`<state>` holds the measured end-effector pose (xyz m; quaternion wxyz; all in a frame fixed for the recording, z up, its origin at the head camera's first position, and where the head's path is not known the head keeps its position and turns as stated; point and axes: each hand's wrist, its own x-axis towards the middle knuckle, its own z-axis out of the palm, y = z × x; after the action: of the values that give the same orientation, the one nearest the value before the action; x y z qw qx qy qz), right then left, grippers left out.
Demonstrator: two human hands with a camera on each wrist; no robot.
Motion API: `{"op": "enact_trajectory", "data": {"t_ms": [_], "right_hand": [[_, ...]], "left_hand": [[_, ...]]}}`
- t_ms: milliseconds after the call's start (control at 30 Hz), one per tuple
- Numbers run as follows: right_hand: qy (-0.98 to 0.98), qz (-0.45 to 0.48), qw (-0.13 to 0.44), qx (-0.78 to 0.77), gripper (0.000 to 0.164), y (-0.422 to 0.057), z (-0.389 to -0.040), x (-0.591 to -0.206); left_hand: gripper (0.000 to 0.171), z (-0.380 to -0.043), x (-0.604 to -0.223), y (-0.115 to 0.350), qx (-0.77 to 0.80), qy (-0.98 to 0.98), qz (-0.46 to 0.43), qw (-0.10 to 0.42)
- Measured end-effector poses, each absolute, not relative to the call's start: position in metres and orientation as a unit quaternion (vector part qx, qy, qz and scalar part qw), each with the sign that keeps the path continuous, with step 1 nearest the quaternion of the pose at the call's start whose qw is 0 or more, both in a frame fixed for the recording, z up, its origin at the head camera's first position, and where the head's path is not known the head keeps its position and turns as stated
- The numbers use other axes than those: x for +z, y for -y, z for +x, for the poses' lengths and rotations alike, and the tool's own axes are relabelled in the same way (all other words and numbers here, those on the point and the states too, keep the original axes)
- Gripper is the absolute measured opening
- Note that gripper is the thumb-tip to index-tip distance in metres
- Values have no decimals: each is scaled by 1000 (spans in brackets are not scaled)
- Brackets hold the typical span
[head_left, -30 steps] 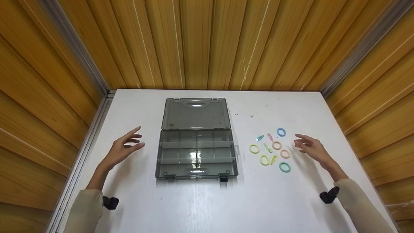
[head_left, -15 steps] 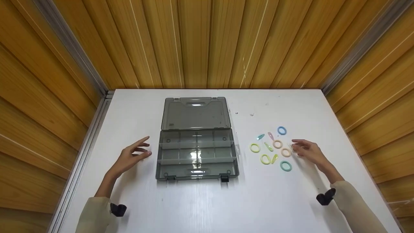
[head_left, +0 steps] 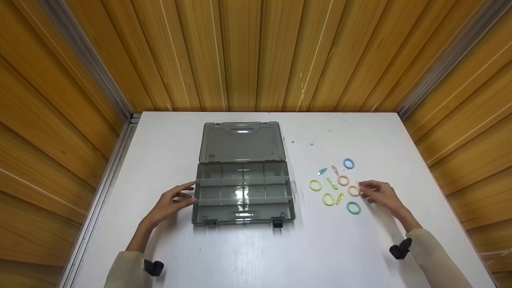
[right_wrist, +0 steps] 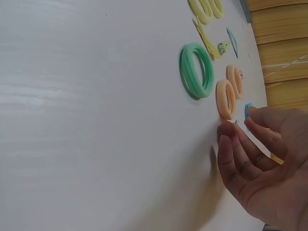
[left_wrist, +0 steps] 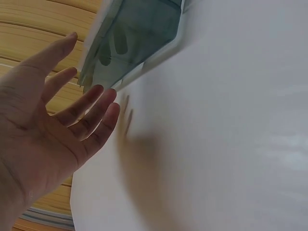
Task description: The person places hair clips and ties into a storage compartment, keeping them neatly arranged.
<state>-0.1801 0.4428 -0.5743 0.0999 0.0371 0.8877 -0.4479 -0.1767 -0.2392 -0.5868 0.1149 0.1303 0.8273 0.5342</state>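
Observation:
A smoky grey plastic compartment box [head_left: 243, 211] lies on the white table with its lid [head_left: 248, 146] folded back. My left hand [head_left: 174, 204] is at the box's left side, fingertips right at its wall; in the left wrist view that hand [left_wrist: 53, 130] has its fingers spread and relaxed. My right hand [head_left: 382, 196] hovers at the right edge of the scattered hair ties and clips, its fingertips overlapping a peach hair tie [head_left: 353, 191]. In the right wrist view the right hand [right_wrist: 269, 168] has loosely bent fingers close to the peach hair ties [right_wrist: 225, 99].
Around are a blue hair tie [head_left: 349, 163], a green hair tie [head_left: 353, 207], yellow hair ties [head_left: 315, 179], another peach tie [head_left: 343, 175], and snap clips in teal [head_left: 322, 171], pink [head_left: 335, 170], green [head_left: 332, 183] and yellow [head_left: 339, 199]. Wood-panelled walls [head_left: 256, 56] enclose the table.
My left hand has moved right, from away on the table to the box's left side. My right hand has shifted slightly left and nearer, toward the peach hair tie.

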Motion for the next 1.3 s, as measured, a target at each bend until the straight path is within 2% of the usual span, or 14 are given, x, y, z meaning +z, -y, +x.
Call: {"op": "enact_trajectory", "data": {"t_ms": [333,833,1033,1300], "right_hand": [[-904,30,86,-417,40,-434,-179,-579],[-925,44,11,-377,25,-421,-181,-590],[-933,44,9,-358,19,-421,-179,-589],[-930,58,18,-363,25,-422,-177,-583]], "left_hand": [[62,-172,-591,232,533,-829,116,123],[69,-169,-596,231,556,-810,126,141],[70,-169,-597,231,558,-807,130,147],[71,-170,-596,232,575,-790,127,169]]}}
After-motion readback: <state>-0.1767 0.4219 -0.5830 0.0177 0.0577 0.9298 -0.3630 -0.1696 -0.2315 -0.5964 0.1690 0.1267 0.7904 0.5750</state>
